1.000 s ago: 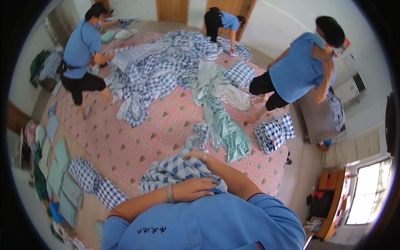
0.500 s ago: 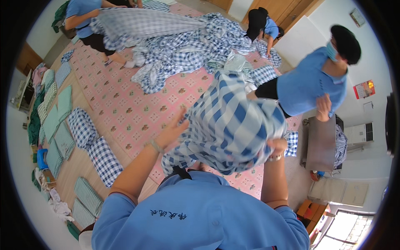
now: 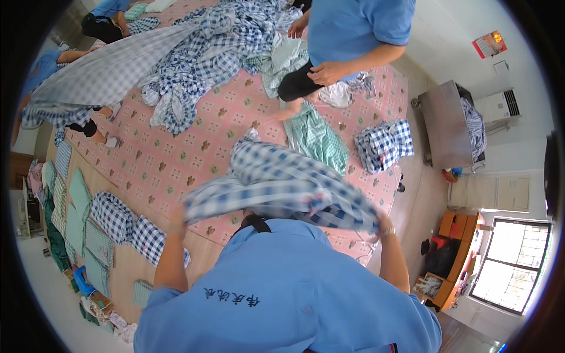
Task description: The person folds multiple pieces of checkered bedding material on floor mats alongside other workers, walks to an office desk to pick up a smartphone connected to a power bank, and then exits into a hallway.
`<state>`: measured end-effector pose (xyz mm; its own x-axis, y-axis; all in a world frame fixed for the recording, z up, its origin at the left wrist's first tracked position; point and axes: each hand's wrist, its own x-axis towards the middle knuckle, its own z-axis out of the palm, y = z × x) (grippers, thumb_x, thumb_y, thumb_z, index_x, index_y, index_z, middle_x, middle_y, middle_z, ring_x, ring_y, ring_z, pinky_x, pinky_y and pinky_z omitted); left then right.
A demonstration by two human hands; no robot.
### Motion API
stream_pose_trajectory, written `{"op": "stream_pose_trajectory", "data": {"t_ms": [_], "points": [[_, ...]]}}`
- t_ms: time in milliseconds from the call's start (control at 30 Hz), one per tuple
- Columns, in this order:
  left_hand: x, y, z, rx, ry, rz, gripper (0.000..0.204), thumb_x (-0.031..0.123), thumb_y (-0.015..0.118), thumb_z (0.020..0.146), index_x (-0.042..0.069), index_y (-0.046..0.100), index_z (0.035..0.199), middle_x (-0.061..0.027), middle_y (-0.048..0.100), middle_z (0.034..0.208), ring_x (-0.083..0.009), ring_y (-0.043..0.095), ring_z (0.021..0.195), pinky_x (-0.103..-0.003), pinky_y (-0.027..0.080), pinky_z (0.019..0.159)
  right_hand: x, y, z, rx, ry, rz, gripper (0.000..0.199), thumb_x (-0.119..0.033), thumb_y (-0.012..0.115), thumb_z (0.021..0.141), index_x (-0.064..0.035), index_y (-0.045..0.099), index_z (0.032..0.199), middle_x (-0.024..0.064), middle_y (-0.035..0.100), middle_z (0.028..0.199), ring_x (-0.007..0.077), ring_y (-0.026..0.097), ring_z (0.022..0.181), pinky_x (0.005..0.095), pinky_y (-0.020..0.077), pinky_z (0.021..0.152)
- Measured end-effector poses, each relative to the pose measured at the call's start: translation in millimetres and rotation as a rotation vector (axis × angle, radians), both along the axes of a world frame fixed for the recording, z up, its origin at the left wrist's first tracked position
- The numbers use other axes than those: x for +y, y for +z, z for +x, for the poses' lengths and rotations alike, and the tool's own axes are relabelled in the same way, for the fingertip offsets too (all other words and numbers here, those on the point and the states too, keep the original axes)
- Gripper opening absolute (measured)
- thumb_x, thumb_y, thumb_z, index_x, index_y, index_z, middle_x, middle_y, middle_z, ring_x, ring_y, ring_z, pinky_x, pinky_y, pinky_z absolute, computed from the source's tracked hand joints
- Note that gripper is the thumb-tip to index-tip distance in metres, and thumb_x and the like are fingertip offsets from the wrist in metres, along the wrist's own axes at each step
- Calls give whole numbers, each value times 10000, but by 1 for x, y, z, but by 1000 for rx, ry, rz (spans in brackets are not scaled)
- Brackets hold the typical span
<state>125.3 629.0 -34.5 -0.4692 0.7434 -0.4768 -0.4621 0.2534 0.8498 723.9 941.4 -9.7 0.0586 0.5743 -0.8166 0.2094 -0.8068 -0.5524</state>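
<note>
A blue-and-white checked cloth [image 3: 276,188] is spread sideways in front of my chest, blurred by motion. At its left end, my left hand [image 3: 178,215] is smeared, but the cloth's corner draws out to it and it appears closed there. My right hand [image 3: 385,225], with a band at the wrist, grips the right end. The cloth's middle bulges away from me over the pink patterned floor covering [image 3: 176,159]. A green checked cloth [image 3: 318,141] lies just beyond it.
Ahead, a co-worker in a blue shirt [image 3: 359,35] stands close. Other people handle a grey checked sheet [image 3: 106,73] beside a large heap of checked cloth [image 3: 212,53]. A folded checked stack [image 3: 382,144] lies right, near a metal cart [image 3: 444,123]. Folded bundles [image 3: 115,217] line the left.
The bunched cloth has been lowered and stretched wide between my hands. My left hand has moved left and down to its end. The nearby co-worker has moved left, and my view has turned right.
</note>
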Motion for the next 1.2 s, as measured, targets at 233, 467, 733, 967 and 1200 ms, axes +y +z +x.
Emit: {"op": "stream_pose_trajectory", "data": {"t_ms": [233,467,733,967,1200], "points": [[-248,-17,29,-385,866,-167,442,294,351,838,3,341,1171,-124,418,1155,-266,416,1050,-403,341,895,-141,-45,74,-26,-272,-327,434,-38,450,579,110,462,987,154,521,976,284,493,930,366,391,834],[-39,-22,-5,-604,295,-285,315,218,567,732,83,496,1008,-74,541,978,-206,518,887,-405,397,804,64,-81,-78,-77,302,20,244,-305,544,705,-62,551,695,68,552,675,189,525,579,315,429,542],[18,200,-153,-7,451,329,347,298,429,829,33,454,1052,-79,491,1050,-212,454,981,-355,350,848,249,111,-86,511,-15,673,211,-171,458,785,-17,521,914,111,561,891,264,527,854,362,411,779],[-113,187,-163,48,584,56,452,349,444,812,27,405,1126,-88,466,1111,-226,453,1012,-367,350,865,233,102,79,-597,980,673,197,-168,546,724,-34,553,867,93,565,734,171,528,724,286,422,665],[-220,83,-51,-205,833,-245,560,488,355,799,76,361,1180,-72,423,1170,-248,418,1054,-399,326,889,64,8,169,-212,5,76,215,-149,410,780,6,531,867,103,552,815,215,527,731,344,432,659]]}}
